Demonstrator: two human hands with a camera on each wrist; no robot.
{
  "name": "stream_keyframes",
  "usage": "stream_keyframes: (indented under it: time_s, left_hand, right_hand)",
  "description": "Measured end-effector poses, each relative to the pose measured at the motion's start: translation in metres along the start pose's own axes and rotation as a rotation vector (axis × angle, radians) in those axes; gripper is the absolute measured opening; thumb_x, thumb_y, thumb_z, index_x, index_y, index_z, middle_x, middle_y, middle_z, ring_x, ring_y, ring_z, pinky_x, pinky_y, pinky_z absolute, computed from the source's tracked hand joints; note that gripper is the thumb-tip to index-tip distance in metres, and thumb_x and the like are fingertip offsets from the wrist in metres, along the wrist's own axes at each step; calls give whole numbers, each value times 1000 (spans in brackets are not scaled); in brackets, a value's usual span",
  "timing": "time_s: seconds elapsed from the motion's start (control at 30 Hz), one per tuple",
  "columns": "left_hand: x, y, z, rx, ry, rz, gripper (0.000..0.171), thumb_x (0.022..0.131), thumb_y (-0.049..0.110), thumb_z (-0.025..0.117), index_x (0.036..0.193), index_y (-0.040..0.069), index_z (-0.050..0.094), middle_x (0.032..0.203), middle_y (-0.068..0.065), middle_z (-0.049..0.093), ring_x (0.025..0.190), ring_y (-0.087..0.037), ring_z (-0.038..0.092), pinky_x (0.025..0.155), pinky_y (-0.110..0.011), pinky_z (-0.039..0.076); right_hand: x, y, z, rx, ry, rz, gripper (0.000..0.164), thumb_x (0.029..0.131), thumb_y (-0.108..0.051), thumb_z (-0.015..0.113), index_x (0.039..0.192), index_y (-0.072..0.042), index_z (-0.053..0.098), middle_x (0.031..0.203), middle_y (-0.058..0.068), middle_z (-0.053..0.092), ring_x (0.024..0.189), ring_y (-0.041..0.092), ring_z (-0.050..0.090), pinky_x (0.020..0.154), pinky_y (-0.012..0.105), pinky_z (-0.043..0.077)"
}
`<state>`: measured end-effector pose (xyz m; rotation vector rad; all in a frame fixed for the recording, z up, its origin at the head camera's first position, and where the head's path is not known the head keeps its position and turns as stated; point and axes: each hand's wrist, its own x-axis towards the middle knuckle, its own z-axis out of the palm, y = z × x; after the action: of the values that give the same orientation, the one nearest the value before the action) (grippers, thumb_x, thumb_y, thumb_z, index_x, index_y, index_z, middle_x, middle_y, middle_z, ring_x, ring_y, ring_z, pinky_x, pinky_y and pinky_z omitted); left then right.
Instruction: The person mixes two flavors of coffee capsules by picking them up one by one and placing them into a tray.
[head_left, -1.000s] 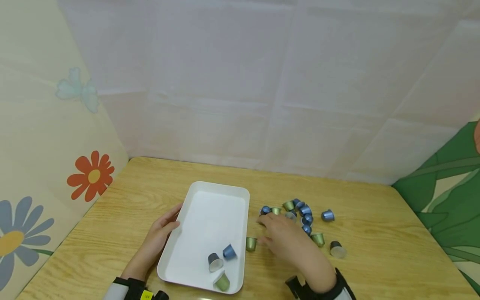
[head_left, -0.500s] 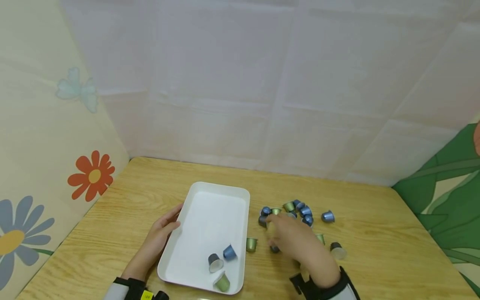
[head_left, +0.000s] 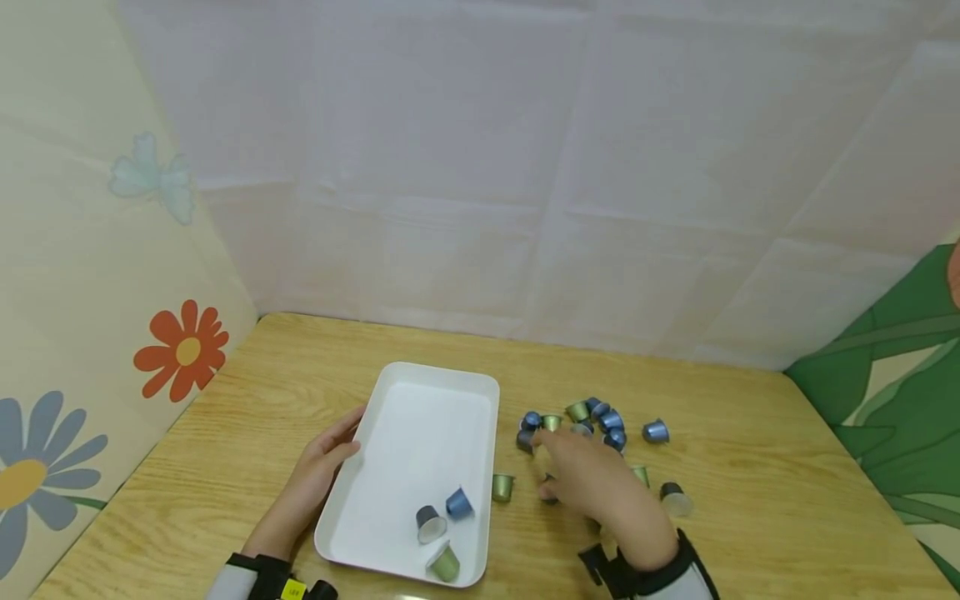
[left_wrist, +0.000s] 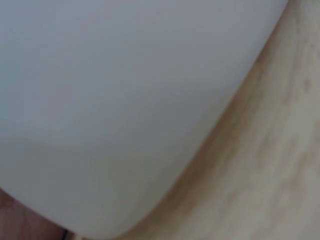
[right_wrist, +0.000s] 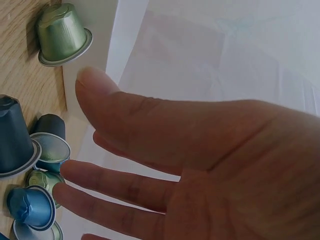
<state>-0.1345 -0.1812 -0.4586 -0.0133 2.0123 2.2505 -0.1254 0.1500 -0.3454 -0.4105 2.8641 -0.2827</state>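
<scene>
My left hand [head_left: 318, 467] grips the left rim of a white tray [head_left: 420, 433], thumb at the edge; its other fingers are partly hidden. In the tray's near right part lie a dark grey coffee capsule [head_left: 430, 525], a blue capsule [head_left: 458, 504] and a green capsule [head_left: 444, 564]. My right hand [head_left: 592, 479] reaches over loose capsules right of the tray. In the right wrist view, its thumb and fingers are extended, apart, with nothing held between them. Near its thumb is a green capsule [right_wrist: 62, 35]; a dark capsule [right_wrist: 14, 135] lies farther left.
Several blue capsules [head_left: 611, 420] and green capsules [head_left: 577, 412] cluster behind my right hand. Farther right lie a single blue capsule [head_left: 656, 431] and a dark-and-clear-looking capsule [head_left: 675, 500]. A white sheet [head_left: 480, 208] hangs behind the wooden table [head_left: 735, 442].
My right hand has shifted slightly right and toward me, baring a dark capsule at the cluster's left. Over the last half second it has barely moved. The left hand and tray stay put.
</scene>
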Motion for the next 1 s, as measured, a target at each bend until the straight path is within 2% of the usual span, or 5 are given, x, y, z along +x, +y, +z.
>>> stream_keyframes:
  time_s: [0.1, 0.33, 0.57, 0.77, 1.0]
  left_hand:
    - [0, 1, 0, 3, 3, -1, 54, 100, 6, 46, 153, 4, 36, 155, -16, 36, 133, -25, 43, 92, -23, 47]
    - [1, 2, 0, 16, 12, -10, 53, 101, 6, 45, 153, 5, 36, 156, -16, 35, 138, -29, 36, 92, -20, 46]
    - [1, 1, 0, 26, 15, -10, 53, 101, 6, 45, 153, 5, 36, 156, -16, 35, 138, -30, 37, 91, -20, 46]
    - [1, 1, 1, 32, 13, -11, 52, 101, 6, 45, 152, 6, 37, 156, -15, 36, 138, -29, 37, 91, -20, 46]
    - [1, 1, 1, 25, 12, -14, 52, 101, 5, 44, 153, 5, 36, 156, -15, 35, 137, -29, 38, 91, -21, 46]
  right_hand:
    - [0, -1, -1, 6, -13, 13, 56, 77, -18, 85, 128, -10, 63, 119, 11, 67, 107, 34, 62, 81, 53, 52]
    - [2, 1, 0, 2, -14, 10, 57, 75, -20, 86, 127, -9, 64, 116, 9, 68, 104, 33, 64, 75, 51, 53]
    - [5, 3, 5, 28, -30, -11, 46, 72, -14, 88, 113, -9, 68, 100, 5, 71, 82, 20, 63, 67, 41, 52]
    - [6, 5, 7, 20, -24, -13, 48, 71, -14, 88, 113, -9, 68, 102, 6, 70, 83, 22, 64, 65, 41, 52]
    - [7, 5, 11, 21, -27, -21, 46, 70, -14, 89, 111, -9, 67, 92, 3, 70, 71, 17, 60, 61, 39, 50]
